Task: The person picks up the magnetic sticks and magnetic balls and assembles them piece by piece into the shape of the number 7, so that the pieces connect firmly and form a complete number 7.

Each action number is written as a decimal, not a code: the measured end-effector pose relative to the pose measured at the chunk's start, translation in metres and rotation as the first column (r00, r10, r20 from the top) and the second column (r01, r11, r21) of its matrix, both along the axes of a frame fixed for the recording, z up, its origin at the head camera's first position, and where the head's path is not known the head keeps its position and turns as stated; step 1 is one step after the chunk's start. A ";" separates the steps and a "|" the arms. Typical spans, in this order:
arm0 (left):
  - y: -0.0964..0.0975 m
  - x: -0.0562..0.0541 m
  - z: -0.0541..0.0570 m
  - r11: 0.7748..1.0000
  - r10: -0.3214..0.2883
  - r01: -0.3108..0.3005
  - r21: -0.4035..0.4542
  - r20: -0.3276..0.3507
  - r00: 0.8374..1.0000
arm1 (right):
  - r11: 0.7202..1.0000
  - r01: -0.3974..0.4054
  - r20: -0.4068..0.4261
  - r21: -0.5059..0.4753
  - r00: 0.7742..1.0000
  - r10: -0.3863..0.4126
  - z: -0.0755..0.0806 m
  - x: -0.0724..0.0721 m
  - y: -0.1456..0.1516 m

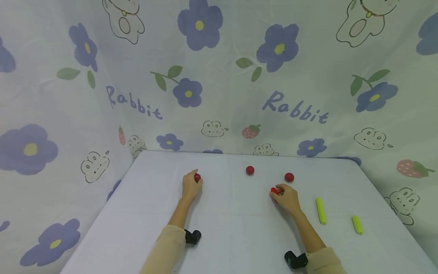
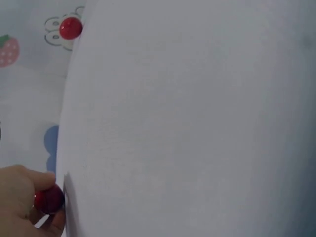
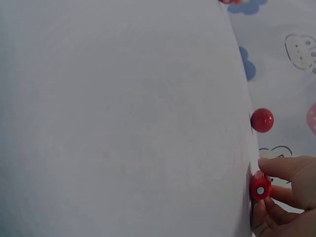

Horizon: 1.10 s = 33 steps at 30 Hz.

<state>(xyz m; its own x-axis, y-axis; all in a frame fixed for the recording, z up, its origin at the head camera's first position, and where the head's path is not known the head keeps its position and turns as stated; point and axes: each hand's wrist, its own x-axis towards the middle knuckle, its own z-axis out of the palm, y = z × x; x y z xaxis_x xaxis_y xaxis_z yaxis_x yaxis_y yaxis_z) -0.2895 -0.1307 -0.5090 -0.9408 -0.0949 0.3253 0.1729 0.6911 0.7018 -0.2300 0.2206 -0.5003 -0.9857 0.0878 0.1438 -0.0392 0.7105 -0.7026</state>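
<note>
On the left of the table, my left hand (image 1: 191, 186) grips a glossy dark red ball (image 1: 197, 177) between thumb and fingers. The left wrist view has this ball (image 2: 51, 199) at its lower left, close to the tabletop. My right hand (image 1: 288, 198) pinches a small bright red piece (image 1: 274, 191) at the table's right. In the right wrist view a white round spot shows on the end of this red piece (image 3: 260, 189), partly covered by the fingers. One red ball (image 1: 250, 170) lies between the hands, farther back. Just behind the right hand sits another red ball (image 1: 289, 177).
Two yellow-green sticks, a longer one (image 1: 321, 211) and a shorter one (image 1: 357, 225), lie right of my right forearm. A white cloth covers the table (image 1: 226, 236). Behind it hangs a patterned curtain (image 1: 226, 114). Black devices (image 1: 193, 237) sit at both wrists.
</note>
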 end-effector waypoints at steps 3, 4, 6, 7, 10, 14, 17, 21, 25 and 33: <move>0.000 0.000 -0.001 1.000 0.008 -0.008 0.026 0.016 1.000 | 1.000 -0.001 0.002 0.022 1.000 0.001 0.002 0.000 -0.001; 0.000 0.000 -0.001 0.999 0.011 -0.011 0.033 0.020 1.000 | 1.000 -0.002 0.005 0.031 1.000 0.002 0.002 0.000 -0.001; 0.000 0.001 -0.001 0.999 0.010 -0.011 0.043 0.015 1.000 | 0.999 -0.006 0.012 0.050 1.000 0.006 0.004 0.001 -0.002; 0.000 0.002 -0.001 0.999 0.012 -0.012 0.047 0.007 1.000 | 0.998 -0.007 0.015 0.055 1.000 0.006 0.004 0.001 -0.002; 0.001 0.004 -0.001 0.998 0.016 -0.016 0.062 -0.013 1.000 | 0.998 -0.011 0.008 0.054 1.000 0.011 0.004 0.002 -0.003; 0.001 0.008 0.000 0.998 0.020 -0.019 0.067 -0.013 1.000 | 0.999 -0.017 -0.018 0.027 1.000 0.017 0.002 0.003 -0.003; 0.002 0.009 0.000 0.998 0.020 -0.020 0.059 -0.013 1.000 | 0.999 -0.034 -0.026 0.002 0.999 0.034 0.002 0.003 -0.003; 0.004 0.011 -0.002 0.998 0.014 -0.012 0.065 -0.037 0.999 | 0.998 -0.060 -0.003 -0.029 0.998 0.060 0.004 0.003 -0.003; 0.006 0.015 -0.002 0.996 -0.016 0.021 0.081 -0.071 0.997 | 0.996 -0.075 0.015 -0.056 0.997 0.076 0.004 0.002 -0.003; 0.014 0.021 -0.002 0.994 -0.062 0.069 0.082 -0.084 0.995 | 0.991 -0.071 -0.002 -0.112 0.997 0.071 0.006 0.004 -0.004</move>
